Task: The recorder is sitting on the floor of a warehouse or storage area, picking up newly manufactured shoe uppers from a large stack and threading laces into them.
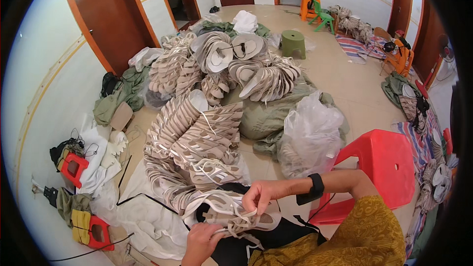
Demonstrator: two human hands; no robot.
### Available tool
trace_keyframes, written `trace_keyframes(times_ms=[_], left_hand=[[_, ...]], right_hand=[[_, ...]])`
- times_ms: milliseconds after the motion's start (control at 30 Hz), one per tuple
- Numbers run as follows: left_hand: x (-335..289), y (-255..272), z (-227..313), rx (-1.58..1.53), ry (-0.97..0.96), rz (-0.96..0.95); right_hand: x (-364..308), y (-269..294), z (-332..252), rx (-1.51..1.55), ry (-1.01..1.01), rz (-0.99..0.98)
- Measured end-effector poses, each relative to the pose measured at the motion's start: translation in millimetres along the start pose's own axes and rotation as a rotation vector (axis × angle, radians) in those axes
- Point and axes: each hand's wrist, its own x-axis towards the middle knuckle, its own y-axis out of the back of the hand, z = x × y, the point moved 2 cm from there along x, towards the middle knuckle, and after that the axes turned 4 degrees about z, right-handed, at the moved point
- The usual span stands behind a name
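A beige-and-white shoe upper (269, 220) lies across my lap, over dark cloth. My left hand (201, 240) is closed on its near edge, thumb on top. My right hand (261, 195) pinches a pale shoelace (240, 223) above the eyelets, fingertips pressed together. Loose lace hangs below the upper toward my knees. Just beyond my hands, another laced upper (216, 172) rests at the front of a large stack of nested uppers (194, 130). What lies under my left fingers is partly hidden.
A red plastic stool (389, 162) stands close at my right, beside a clear plastic bag (313, 130). Green sacks (268, 116) and more bundled uppers (172, 64) lie ahead. White sheeting (152, 221) covers floor at left, near small red stools (100, 233). A green stool (293, 44) stands farther off.
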Motion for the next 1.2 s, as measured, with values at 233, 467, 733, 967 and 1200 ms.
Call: trace_keyframes(times_ms=[233, 467, 733, 967, 1200], left_hand=[[12, 5, 5, 0.05, -0.021, -0.038], [12, 20, 2, 0.112, -0.082, -0.106], [5, -1, -16, 0.001, 0.049, -0.21], [19, 6, -4, -0.066, 0.083, -0.19], [15, 4, -8, -0.037, 0.112, -0.206]], right_hand=[[-3, -14, -15, -1.119, -0.004, 0.05], [-1, -17, -8, -1.161, 0.196, 0.02], [-12, -13, -13, -0.118, 0.146, 0.113], [-21, -4, -16, -0.348, -0.061, 0.124], [-22, -15, -17, -0.532, -0.034, 0.125]])
